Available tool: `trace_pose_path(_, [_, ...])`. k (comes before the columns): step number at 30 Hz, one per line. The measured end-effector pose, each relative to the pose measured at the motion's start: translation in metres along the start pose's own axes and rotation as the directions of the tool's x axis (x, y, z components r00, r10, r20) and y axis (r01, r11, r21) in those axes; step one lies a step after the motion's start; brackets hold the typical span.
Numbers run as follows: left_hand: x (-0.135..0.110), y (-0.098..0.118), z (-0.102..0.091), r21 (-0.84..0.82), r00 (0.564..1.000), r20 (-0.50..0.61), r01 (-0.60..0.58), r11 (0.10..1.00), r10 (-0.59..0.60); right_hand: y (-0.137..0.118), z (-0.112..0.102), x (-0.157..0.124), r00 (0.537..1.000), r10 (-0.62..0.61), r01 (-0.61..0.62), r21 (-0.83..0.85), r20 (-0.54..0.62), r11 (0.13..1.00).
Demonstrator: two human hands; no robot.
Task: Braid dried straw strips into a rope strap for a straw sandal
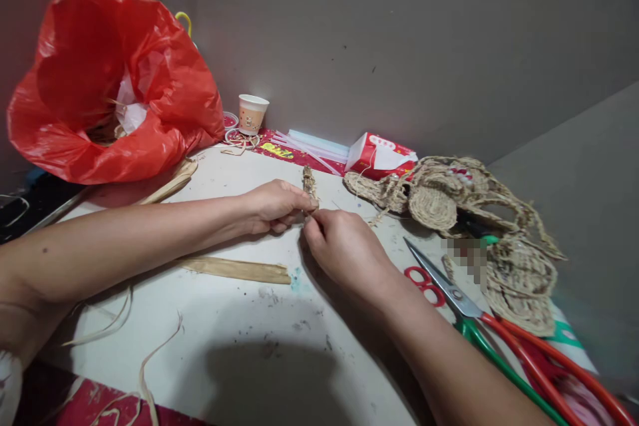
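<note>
Head view of 2 bare hands working a short braided straw cord (309, 183) near the middle of a pale desk (239, 339). The left hand (277, 206) had its grip closed around the lower end of the cord, thumb and fingers pinched, so that the braid stood nearly upright above the knuckles and was kept steady. The right hand (344, 249) met it just below, its fingertips drawn together on loose strands at the cord's base; exactly how many strands it held could not be told. Both forearms lay low over the desk, probably to brace the fine finger work. 1 flat strip of dried leaf (237, 269) lay under the left forearm, close at hand as spare material, and several thin curled strips (150, 359) trailed off the near edge. 1 red plastic bag (100, 86) stood open at the far left, with pale material showing inside. 1 paper cup (252, 113) stood upright against the wall, and 1 red tissue pack (379, 154) lay beside it to the right. A heap of finished woven straw pieces (469, 206) lay to the right, well apart from the hands. 1 pair of scissors (449, 289) with green and red handles lay beside the right wrist, blades pointing toward the work.
</note>
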State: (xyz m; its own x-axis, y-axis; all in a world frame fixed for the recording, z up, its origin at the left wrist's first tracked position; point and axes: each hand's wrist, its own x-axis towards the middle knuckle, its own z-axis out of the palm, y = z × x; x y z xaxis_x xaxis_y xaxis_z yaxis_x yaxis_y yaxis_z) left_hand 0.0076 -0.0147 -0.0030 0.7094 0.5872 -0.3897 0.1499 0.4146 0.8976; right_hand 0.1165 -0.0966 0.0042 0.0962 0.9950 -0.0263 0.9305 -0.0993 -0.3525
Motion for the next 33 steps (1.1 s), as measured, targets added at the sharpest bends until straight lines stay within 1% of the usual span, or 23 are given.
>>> trace_pose_path(2, [-0.001, 0.0, 0.001, 0.018, 1.0, -0.016, -0.01, 1.0, 0.011, -0.003, -0.001, -0.005, 0.999, -0.033, 0.034, -0.172, 0.006, 0.984])
trace_pose_path(3, [-0.001, 0.0, 0.002, 0.027, 1.0, -0.02, -0.015, 1.0, 0.016, -0.004, -0.004, -0.009, 0.998, -0.058, 0.065, -0.209, 0.037, 0.976])
trace_pose_path(4, [-0.001, 0.0, 0.002, 0.03, 1.0, -0.018, -0.018, 0.999, 0.019, -0.004, -0.009, -0.012, 0.992, -0.095, 0.111, -0.199, 0.085, 0.974])
trace_pose_path(5, [-0.002, 0.001, 0.001, 0.031, 1.0, -0.013, -0.021, 0.999, 0.022, -0.004, -0.016, -0.015, 0.98, -0.142, 0.161, -0.142, 0.139, 0.977])
trace_pose_path(6, [-0.002, 0.002, 0.001, 0.03, 1.0, -0.005, -0.027, 0.999, 0.027, -0.002, -0.025, -0.016, 0.966, -0.185, 0.197, -0.05, 0.183, 0.979])
trace_pose_path(7, [-0.002, 0.002, 0.0, 0.029, 0.999, 0.002, -0.036, 0.999, 0.036, 0.001, -0.034, -0.017, 0.956, -0.216, 0.207, 0.063, 0.201, 0.976])
trace_pose_path(8, [-0.002, 0.003, -0.001, 0.03, 0.999, 0.008, -0.046, 0.999, 0.045, 0.005, -0.042, -0.015, 0.962, -0.205, 0.176, 0.168, 0.179, 0.97])
trace_pose_path(9, [-0.002, 0.003, -0.002, 0.033, 0.999, 0.011, -0.053, 0.998, 0.052, 0.009, -0.048, -0.013, 0.985, -0.143, 0.116, 0.24, 0.098, 0.964])
trace_pose_path(10, [-0.001, 0.004, -0.002, 0.038, 0.998, 0.013, -0.058, 0.998, 0.057, 0.014, -0.052, -0.009, 0.998, -0.052, 0.059, 0.292, -0.031, 0.955])
trace_pose_path(11, [-0.001, 0.004, -0.002, 0.04, 0.998, 0.016, -0.061, 0.997, 0.061, 0.019, -0.052, -0.004, 0.987, 0.029, 0.027, 0.338, -0.158, 0.941])
trace_pose_path(12, [-0.001, 0.003, -0.002, 0.04, 0.998, 0.02, -0.066, 0.997, 0.065, 0.023, -0.05, 0.002, 0.978, 0.071, 0.01, 0.387, -0.194, 0.922])
trace_pose_path(13, [0.0, 0.003, -0.002, 0.042, 0.997, 0.023, -0.074, 0.996, 0.073, 0.026, -0.044, 0.007, 0.983, 0.088, -0.005, 0.454, -0.163, 0.891])
trace_pose_path(15, [0.0, 0.001, -0.001, 0.059, 0.994, 0.033, -0.106, 0.993, 0.104, 0.03, -0.028, 0.016, 0.997, 0.067, -0.069, 0.603, 0.026, 0.795])
trace_pose_path(16, [0.0, 0.0, -0.001, 0.075, 0.992, 0.033, -0.123, 0.99, 0.121, 0.031, -0.02, 0.019, 0.991, 0.056, -0.123, 0.655, 0.122, 0.746])
trace_pose_path(17, [0.0, -0.001, 0.0, 0.093, 0.99, 0.028, -0.141, 0.986, 0.139, 0.031, -0.013, 0.021, 0.981, 0.051, -0.168, 0.688, 0.187, 0.707])
trace_pose_path(18, [-0.001, -0.001, 0.001, 0.11, 0.988, 0.019, -0.157, 0.981, 0.156, 0.032, -0.008, 0.022, 0.973, 0.052, -0.199, 0.706, 0.224, 0.68])
trace_pose_path(20, [-0.002, -0.002, 0.003, 0.136, 0.983, -0.009, -0.178, 0.974, 0.181, 0.033, -0.003, 0.023, 0.973, 0.061, -0.207, 0.726, 0.223, 0.656])
trace_pose_path(22, [-0.003, -0.002, 0.005, 0.151, 0.979, -0.022, -0.198, 0.969, 0.204, 0.034, -0.005, 0.022, 0.973, 0.051, -0.202, 0.734, 0.223, 0.648])
trace_pose_path(27, [-0.003, -0.002, 0.006, 0.127, 0.966, -0.006, -0.255, 0.959, 0.257, 0.033, -0.011, 0.023, 0.943, -0.003, -0.272, 0.777, 0.332, 0.568])
trace_pose_path(28, [-0.003, -0.002, 0.006, 0.118, 0.966, 0.007, -0.258, 0.959, 0.259, 0.032, -0.012, 0.024, 0.941, -0.002, -0.278, 0.78, 0.338, 0.561])
trace_pose_path(30, [-0.002, -0.002, 0.005, 0.1, 0.968, 0.041, -0.252, 0.963, 0.249, 0.032, -0.012, 0.024, 0.943, -0.003, -0.271, 0.773, 0.333, 0.574])
trace_pose_path(32, [-0.001, -0.003, 0.005, 0.072, 0.97, 0.065, -0.239, 0.968, 0.235, 0.032, -0.012, 0.024, 0.948, -0.024, -0.244, 0.772, 0.318, 0.587])
trace_pose_path(33, [-0.001, -0.003, 0.004, 0.053, 0.971, 0.074, -0.234, 0.971, 0.229, 0.032, -0.012, 0.024, 0.948, -0.037, -0.238, 0.781, 0.316, 0.577])
